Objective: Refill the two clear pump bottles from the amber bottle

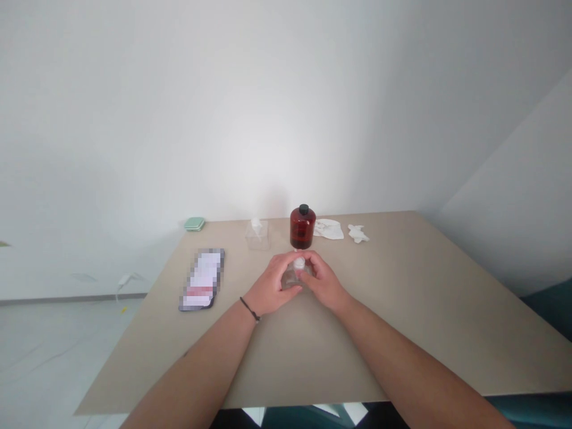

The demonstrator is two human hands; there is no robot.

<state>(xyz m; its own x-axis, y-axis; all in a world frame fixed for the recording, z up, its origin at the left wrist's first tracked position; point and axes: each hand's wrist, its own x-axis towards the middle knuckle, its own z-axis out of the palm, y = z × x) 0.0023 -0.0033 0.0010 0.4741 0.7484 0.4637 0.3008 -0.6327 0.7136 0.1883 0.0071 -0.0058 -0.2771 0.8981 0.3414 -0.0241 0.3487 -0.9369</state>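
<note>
A: Clear bottle [295, 275], where?
B: Centre of the worktop [393, 333], white cap up. Can't tell if its base touches.
A: Hands?
B: Both closed around it: left hand [270, 284] on its left, right hand [324, 280] on its right. Black wrist cord [250, 308] on the left.
A: Nearby?
B: Just beyond, dark red bottle [302, 227], black cap. Right of that, white cloth [328, 229], then crumpled white piece [358, 233]. Left, clear box [257, 235], pixelated packet [202, 279]. Green coasters [193, 224] at the back corner.
</note>
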